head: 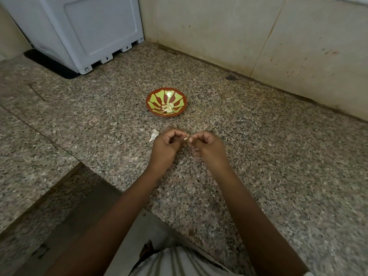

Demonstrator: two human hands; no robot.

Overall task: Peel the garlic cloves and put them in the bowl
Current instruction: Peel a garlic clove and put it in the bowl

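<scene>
Your left hand (163, 146) and right hand (209, 148) meet low over the speckled stone counter (268, 160), and both are curled. The fingers (196, 136) of each pinch one small garlic clove (186, 138) between them, which looks tan at the tip, though blur hides how much skin is on it. At 12 o'clock from your hands, apart from them, stands the red and green bowl (147, 102), with a small heap of peeled cloves (168, 108) lying in its near side. The stretch of counter between hands and bowl shows bare stone. Just beside your left hand at 10 o'clock a pale garlic piece (154, 134) lies on the counter; you cannot tell from here whether it is a clove or loose skin. Far back at 11 o'clock a white appliance (89, 32) sits on a black mat (49, 64). A tiled wall (258, 36) runs from 12 round to 3 o'clock, with a dark spot (231, 77) at its foot near 1 o'clock. At 6 o'clock your striped garment (179, 263) fills the bottom edge
</scene>
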